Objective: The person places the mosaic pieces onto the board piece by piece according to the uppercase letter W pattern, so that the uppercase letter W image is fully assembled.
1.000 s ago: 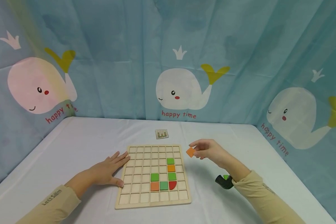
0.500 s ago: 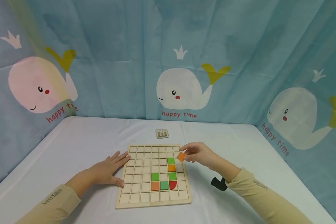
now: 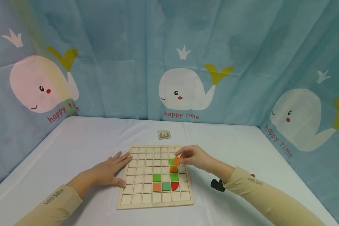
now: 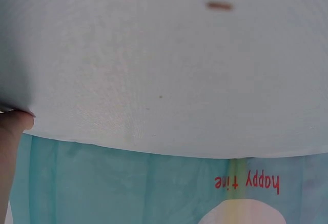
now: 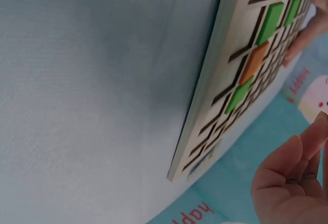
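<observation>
A wooden grid board [image 3: 142, 180] lies on the table, holding several green, orange and red tiles in its cells. Above its right part my right hand [image 3: 196, 158] pinches an orange square tile [image 3: 177, 160] between thumb and fingers. In the head view that tile partly covers a green tile [image 3: 172, 161]. My left hand [image 3: 108, 171] rests with spread, straight fingers at the board's left edge. The right wrist view shows the right hand [image 5: 292, 183] at its lower right, the held tile out of sight there. Only a bit of the left hand [image 4: 13, 131] enters the left wrist view.
A small card [image 3: 164, 134] with a grid pattern lies behind the board. By the right forearm sits a black curved object [image 3: 217, 185], partly hidden by the sleeve, with a bit of red [image 3: 252, 175] beyond it. A whale-print curtain [image 3: 130, 78] borders the white table.
My right hand has moved left with the orange tile, from beside the board to over its right part. The left hand stays in place. A red piece now shows past the right sleeve.
</observation>
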Available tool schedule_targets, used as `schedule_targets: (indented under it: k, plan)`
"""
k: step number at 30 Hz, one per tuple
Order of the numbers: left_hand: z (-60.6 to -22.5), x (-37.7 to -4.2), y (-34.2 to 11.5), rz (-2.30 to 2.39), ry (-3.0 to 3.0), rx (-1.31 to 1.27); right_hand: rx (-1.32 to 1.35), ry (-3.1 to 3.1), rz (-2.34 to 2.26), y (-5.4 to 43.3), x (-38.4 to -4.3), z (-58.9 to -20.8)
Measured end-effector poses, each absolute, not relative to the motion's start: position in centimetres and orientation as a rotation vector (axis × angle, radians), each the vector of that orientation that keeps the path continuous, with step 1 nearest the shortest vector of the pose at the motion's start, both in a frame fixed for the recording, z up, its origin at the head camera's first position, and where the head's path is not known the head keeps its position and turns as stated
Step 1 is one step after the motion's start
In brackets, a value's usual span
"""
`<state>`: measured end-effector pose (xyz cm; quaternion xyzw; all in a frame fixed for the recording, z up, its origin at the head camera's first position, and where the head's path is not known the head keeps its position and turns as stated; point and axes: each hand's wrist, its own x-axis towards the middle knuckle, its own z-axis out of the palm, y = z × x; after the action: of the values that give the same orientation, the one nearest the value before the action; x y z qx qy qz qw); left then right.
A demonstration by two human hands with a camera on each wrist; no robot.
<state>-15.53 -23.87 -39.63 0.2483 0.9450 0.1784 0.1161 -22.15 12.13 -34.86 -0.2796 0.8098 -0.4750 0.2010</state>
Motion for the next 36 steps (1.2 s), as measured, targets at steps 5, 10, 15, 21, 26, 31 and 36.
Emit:
schedule_targets:
  k: [5,10,15,21,26,31,36]
  plan:
    - [-39.8,-15.7,-23.9,0.518,2.769,0.727,-0.799,2.244,-1.321,11.1,-22.1,-35.4]
    - [-39.9,-15.7,-23.9,0.514,2.766,0.71,-0.797,2.233,-1.327,10.1,-22.2,-36.3]
    - [-39.7,-15.7,-23.9,0.517,2.768,0.704,-0.795,2.269,-1.289,8.8,-22.5,-37.0]
    - [-39.6,-15.6,-23.9,0.522,2.766,0.709,-0.827,2.279,-1.229,7.3,-22.9,-37.6]
    - [-39.6,-15.6,-23.8,0.519,2.773,0.735,-0.834,2.275,-1.185,6.2,-22.9,-37.8]
    - [-39.7,-15.6,-23.8,0.517,2.777,0.742,-0.858,2.303,-1.134,5.4,-22.9,-37.8]
    - [-39.7,-15.5,-23.7,0.528,2.773,0.752,-0.917,2.317,-1.051,4.9,-23.0,-37.9]
